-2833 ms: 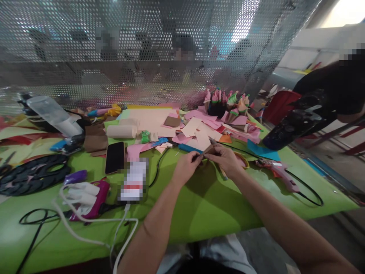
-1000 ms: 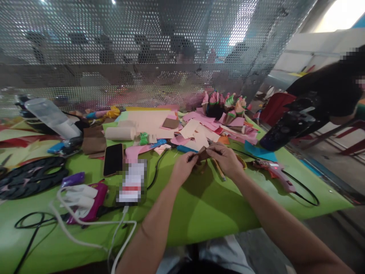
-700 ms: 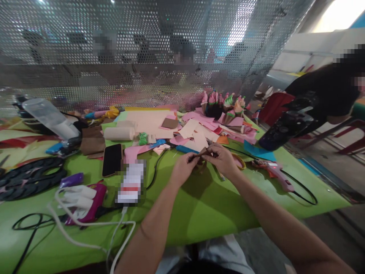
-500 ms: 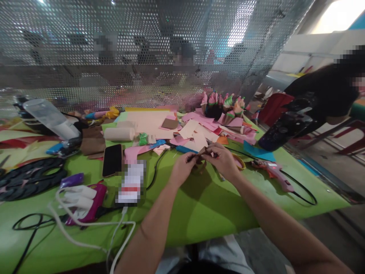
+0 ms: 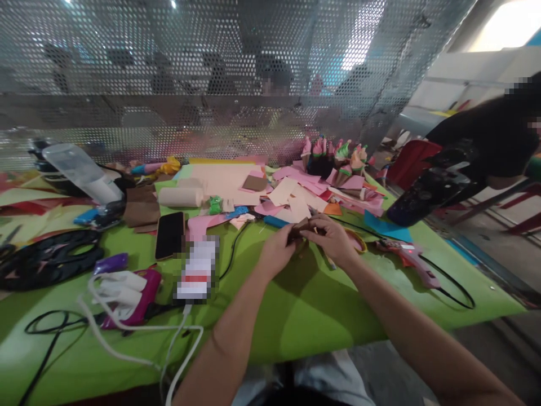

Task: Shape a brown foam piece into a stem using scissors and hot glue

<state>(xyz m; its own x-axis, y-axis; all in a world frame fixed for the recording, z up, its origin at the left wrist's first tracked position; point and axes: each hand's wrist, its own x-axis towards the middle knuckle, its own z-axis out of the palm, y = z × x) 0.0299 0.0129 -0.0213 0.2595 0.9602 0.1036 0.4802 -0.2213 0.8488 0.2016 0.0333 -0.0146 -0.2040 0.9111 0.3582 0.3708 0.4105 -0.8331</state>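
Observation:
Above the green table [image 5: 304, 321], a small brown piece of felt-like sheet [image 5: 301, 227] is pinched between both my hands. My left hand [image 5: 276, 251] has its fingers closed on the left side of the piece. On the other side, my right hand [image 5: 337, 243] grips it with thumb and bent fingers. The fingers cover much of the piece, so its full shape is hidden. A blue stick-like tool [image 5: 275, 221] lies just behind my left hand. A round yellow-rimmed item [image 5: 358, 241] sits beside my right hand, partly covered by it.
A pink glue gun [image 5: 416, 262] with a black cord lies at right. Behind my hands are sheet scraps [image 5: 291, 194] and several ice-cream-cone-shaped crafts [image 5: 342, 158]. Phones [image 5: 170, 235], a magenta power strip [image 5: 147, 293] and cables occupy the left. A dark bottle [image 5: 412, 197] stands right; a person is beyond.
My fingers have shifted on the brown piece, which now sits more folded and closer between both hands. The whole view has moved slightly; the table items stay put.

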